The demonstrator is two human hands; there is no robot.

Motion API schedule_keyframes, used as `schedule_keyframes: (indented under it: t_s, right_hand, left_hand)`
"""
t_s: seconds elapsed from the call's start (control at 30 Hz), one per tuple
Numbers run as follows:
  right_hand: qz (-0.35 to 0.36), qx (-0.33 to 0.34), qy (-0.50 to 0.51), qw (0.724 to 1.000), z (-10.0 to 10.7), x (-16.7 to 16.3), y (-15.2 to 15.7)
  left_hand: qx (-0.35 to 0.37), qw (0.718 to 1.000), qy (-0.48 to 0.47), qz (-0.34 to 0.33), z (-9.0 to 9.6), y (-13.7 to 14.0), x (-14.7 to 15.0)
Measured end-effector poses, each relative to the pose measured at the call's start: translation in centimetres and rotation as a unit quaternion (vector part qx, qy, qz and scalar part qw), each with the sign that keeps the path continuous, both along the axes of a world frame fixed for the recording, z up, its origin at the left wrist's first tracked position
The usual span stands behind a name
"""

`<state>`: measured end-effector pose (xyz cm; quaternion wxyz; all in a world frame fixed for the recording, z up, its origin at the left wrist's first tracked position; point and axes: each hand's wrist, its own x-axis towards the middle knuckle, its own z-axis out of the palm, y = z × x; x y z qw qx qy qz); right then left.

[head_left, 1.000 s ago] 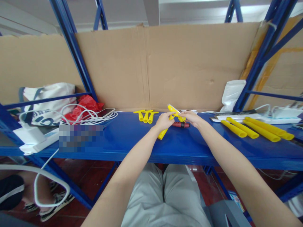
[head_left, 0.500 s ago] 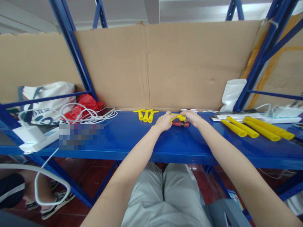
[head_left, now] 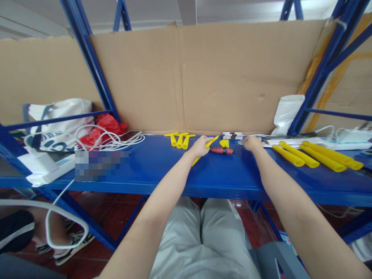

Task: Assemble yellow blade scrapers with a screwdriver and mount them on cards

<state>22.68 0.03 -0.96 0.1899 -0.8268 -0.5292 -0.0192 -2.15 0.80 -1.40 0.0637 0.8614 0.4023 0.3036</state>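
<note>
R hand (head_left: 253, 143) has come off the yellow tool (head_left: 212, 142) since ½ sec ago & gone out to the right, fingertips now down by small silvery bits (head_left: 240, 142); fingers look drawn narrow, can't tell if they've got one. L hand (head_left: 200, 147) closed round the yellow tool.

Blue shelf (head_left: 157, 162) under both hands, smooth, bit shiny. Cardboard (head_left: 226, 77) upright beyond hands, blue posts (head_left: 92, 58) either side, dk red floor (head_left: 116, 213) below.

Btwn hands: red-&-black handle (head_left: 221, 150), yellow pcs (head_left: 224, 143) just past it, white strips (head_left: 232, 135) beyond. Left of L hand: 3 T-shaped yellow pcs (head_left: 180, 142) side by side; farther left, white cables (head_left: 122, 144), red plastic (head_left: 104, 124), white bag (head_left: 68, 106). Right of R hand: 4 yellow tubes (head_left: 288, 155).

Yellow tool is plain bright yellow, lying slantwise: one end sticks out past L hand's fingers, other pokes out below it twd shelf edge; middle hidden by hand.
</note>
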Motion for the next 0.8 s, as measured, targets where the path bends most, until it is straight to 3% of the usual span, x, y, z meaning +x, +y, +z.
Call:
schedule_keyframes:
  t_s: [0.33, 0.63, 0.8]
  right_hand:
    - [0.035, -0.030, -0.025, 0.999, -0.9, 0.5, 0.7]
    - [0.038, -0.040, -0.085, 0.995, -0.2, -0.4, -0.1]
    - [0.036, -0.082, -0.100, 0.991, 0.1, -1.0, 0.0]
  left_hand:
    - [-0.002, 0.998, -0.049, -0.027, -0.3, 0.4, 0.2]
    - [0.009, 0.999, -0.037, -0.028, -0.3, 0.2, 0.1]
    - [0.007, 0.998, -0.060, -0.031, -0.1, 0.2, 0.1]
